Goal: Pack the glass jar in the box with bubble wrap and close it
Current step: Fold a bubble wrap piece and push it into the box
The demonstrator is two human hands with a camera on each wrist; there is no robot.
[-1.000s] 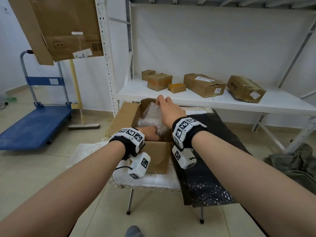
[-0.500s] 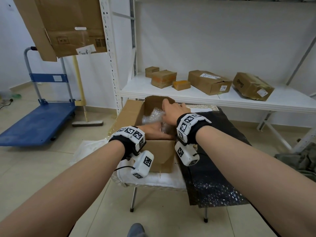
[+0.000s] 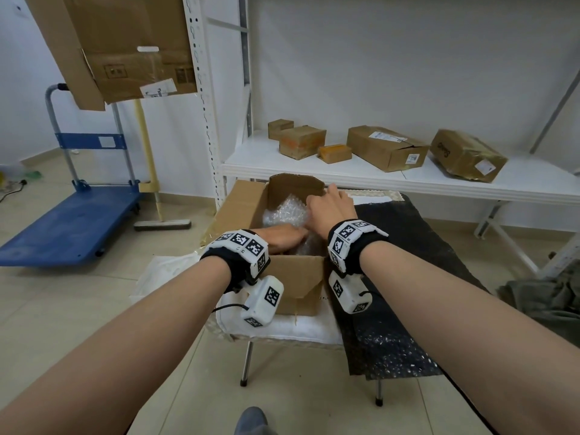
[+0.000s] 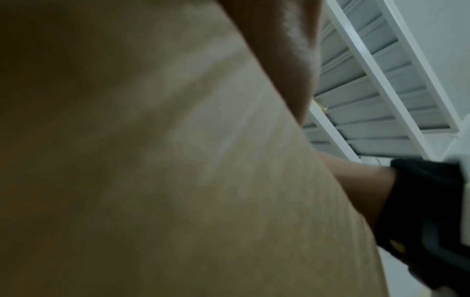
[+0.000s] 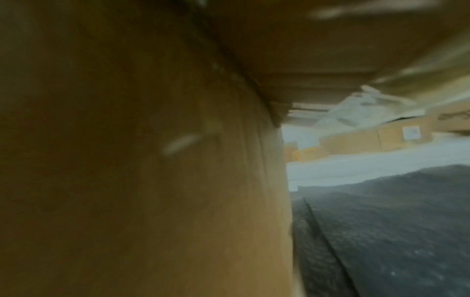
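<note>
- Your left hand (image 3: 282, 238) reaches over the near wall into the open cardboard box (image 3: 301, 277). It lies low inside, against the clear bubble wrap (image 3: 284, 211).
- Its fingers are hidden behind your right wrist and the wrap, so you cannot tell whether they are spread or gripping anything.
- Your right hand (image 3: 332, 205) is over the right side of the box, back of the hand up, fingers stretched forward toward the upright far flap (image 3: 295, 186). Whether the fingertips touch the flap or the wrap, you cannot tell; the palm side is out of sight.
- The bubble wrap is bunched inside the box, filling the middle between your two hands. The glass jar itself cannot be seen; only wrap shows in the box.
- The box is still open: the left flap (image 3: 241, 202) leans outward, the far flap stands up.
- The box sits on a white cloth (image 3: 301, 328) on the small tabletop with metal legs. Just to the right of it a sheet of black bubble wrap (image 3: 408, 277) covers the tabletop and hangs over the front edge.
- Your left wrist view is blurred: mostly the box wall (image 4: 178, 160) close up, with your right forearm and its black wrist strap at the edge.
- Your right wrist view is also blurred: box wall (image 5: 152, 160) on the left, black bubble wrap (image 5: 394, 231) on the right.
- Behind, a white shelf (image 3: 408, 180) carries several closed cardboard parcels (image 3: 386, 147). A blue platform trolley (image 3: 72, 221) stands on the floor to the left.
</note>
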